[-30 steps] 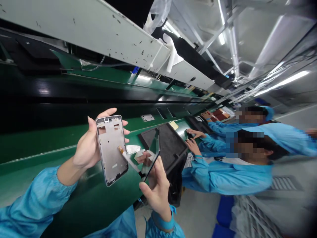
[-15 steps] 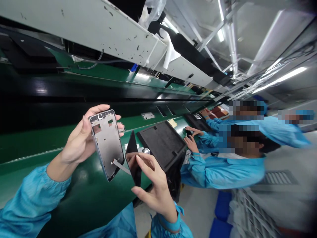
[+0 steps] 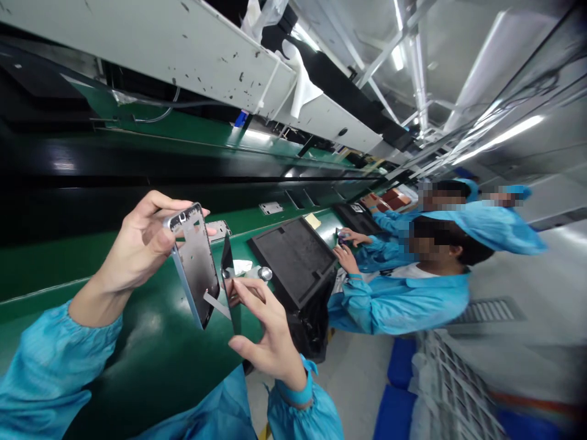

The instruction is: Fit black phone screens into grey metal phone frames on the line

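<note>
My left hand [image 3: 142, 244] grips a phone frame [image 3: 195, 263] by its upper end, thumb on the near edge and fingers behind. The frame is tilted, showing its grey metal inside and a silvery blue rim. A thin pale flex cable [image 3: 216, 304] runs from its lower part to a dark glossy phone screen [image 3: 229, 281]. My right hand [image 3: 266, 327] holds that screen nearly edge-on, just right of the frame and apart from it. Behind the frame, a flat metal phone part [image 3: 221, 230] lies on the green bench [image 3: 151, 360].
A black foam tray [image 3: 296, 260] lies to the right, with a yellow paper note [image 3: 312, 220] at its far edge. A round metal object [image 3: 265, 273] and white paper [image 3: 241, 267] sit nearer. Another metal plate [image 3: 271, 208] lies farther back. Co-workers in blue [image 3: 403, 299] handle parts along the bench.
The phone frame has turned more side-on, showing more of its rim. My right hand and the screen have moved left, closer to the frame, and the screen is now nearly edge-on. The view has shifted slightly.
</note>
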The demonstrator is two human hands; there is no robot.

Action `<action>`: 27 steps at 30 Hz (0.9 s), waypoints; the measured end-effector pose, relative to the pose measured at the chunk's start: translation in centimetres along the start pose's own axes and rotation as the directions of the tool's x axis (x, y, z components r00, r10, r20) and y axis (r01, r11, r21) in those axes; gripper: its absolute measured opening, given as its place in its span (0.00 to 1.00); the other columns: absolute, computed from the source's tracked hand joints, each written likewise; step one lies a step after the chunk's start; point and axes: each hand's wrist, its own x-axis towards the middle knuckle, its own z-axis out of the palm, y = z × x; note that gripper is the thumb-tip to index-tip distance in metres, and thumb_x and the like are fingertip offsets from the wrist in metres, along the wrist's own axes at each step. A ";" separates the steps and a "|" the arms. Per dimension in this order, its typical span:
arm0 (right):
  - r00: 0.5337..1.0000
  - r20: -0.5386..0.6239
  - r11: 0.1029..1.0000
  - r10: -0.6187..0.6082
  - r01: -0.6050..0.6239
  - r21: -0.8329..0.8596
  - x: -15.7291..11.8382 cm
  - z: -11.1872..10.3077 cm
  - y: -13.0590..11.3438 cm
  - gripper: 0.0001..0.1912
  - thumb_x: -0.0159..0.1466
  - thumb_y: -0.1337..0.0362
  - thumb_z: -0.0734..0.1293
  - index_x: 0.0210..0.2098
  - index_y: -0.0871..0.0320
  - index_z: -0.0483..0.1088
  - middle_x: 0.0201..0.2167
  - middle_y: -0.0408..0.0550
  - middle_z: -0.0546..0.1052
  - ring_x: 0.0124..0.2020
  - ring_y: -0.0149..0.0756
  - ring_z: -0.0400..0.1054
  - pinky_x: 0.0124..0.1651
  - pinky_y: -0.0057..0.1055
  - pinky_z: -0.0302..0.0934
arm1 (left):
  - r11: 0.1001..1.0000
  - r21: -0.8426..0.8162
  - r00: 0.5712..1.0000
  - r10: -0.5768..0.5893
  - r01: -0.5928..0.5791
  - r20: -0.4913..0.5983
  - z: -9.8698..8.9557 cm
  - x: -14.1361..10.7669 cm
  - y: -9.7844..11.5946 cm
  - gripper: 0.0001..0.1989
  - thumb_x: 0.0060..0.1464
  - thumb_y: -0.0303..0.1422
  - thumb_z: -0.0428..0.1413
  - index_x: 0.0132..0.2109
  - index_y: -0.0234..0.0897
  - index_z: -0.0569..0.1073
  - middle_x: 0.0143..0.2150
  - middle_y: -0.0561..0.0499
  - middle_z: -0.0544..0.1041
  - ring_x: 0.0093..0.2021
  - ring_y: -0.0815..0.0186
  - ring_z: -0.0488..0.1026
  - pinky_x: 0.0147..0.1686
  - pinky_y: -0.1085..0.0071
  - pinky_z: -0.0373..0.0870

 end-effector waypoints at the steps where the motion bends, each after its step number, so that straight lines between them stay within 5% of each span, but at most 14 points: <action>1: 1.000 -0.021 1.000 0.004 -0.004 0.003 0.2 0.4 0.1 0.36 0.71 0.43 0.69 0.75 0.41 0.60 0.59 0.56 0.71 0.57 0.48 0.72 0.58 0.47 0.73 | 1.000 0.025 1.000 0.018 -0.018 0.008 0.1 0.0 -0.2 0.20 0.62 0.44 0.67 0.53 0.36 0.77 0.54 0.40 0.84 0.48 0.53 0.86 0.43 0.63 0.87; 6: 0.984 -0.129 0.992 0.121 -0.118 0.031 0.8 2.8 1.0 0.40 0.70 0.40 0.68 0.76 0.46 0.59 0.57 0.57 0.71 0.57 0.48 0.72 0.57 0.45 0.75 | 0.998 0.057 0.998 0.031 -0.034 0.051 0.5 -0.4 -0.9 0.18 0.63 0.41 0.67 0.54 0.36 0.77 0.53 0.41 0.84 0.47 0.59 0.86 0.37 0.73 0.84; 14: 0.989 -0.141 0.994 0.045 -0.031 0.104 1.0 5.2 2.5 0.41 0.71 0.46 0.71 0.78 0.45 0.55 0.58 0.57 0.70 0.57 0.47 0.71 0.58 0.47 0.74 | 0.983 0.181 1.000 0.007 -0.003 -0.019 0.4 -0.5 -0.9 0.17 0.60 0.40 0.69 0.51 0.37 0.79 0.50 0.45 0.83 0.31 0.69 0.82 0.30 0.76 0.81; 21: 0.986 -0.129 0.993 0.109 -0.102 0.061 1.9 6.2 3.1 0.48 0.68 0.46 0.74 0.79 0.51 0.52 0.58 0.60 0.70 0.56 0.47 0.71 0.58 0.46 0.73 | 0.973 0.211 0.982 -0.052 0.091 -0.183 1.4 -0.5 -0.1 0.19 0.56 0.45 0.70 0.47 0.37 0.80 0.44 0.46 0.83 0.28 0.65 0.81 0.22 0.75 0.78; 27: 0.988 -0.155 0.999 -0.018 0.024 0.035 3.1 6.3 3.3 0.40 0.69 0.46 0.73 0.75 0.50 0.62 0.60 0.58 0.69 0.57 0.46 0.71 0.61 0.46 0.72 | 0.960 0.263 0.976 -0.041 0.098 -0.214 1.6 -0.6 0.2 0.21 0.57 0.48 0.70 0.48 0.37 0.78 0.46 0.44 0.83 0.34 0.60 0.83 0.25 0.73 0.79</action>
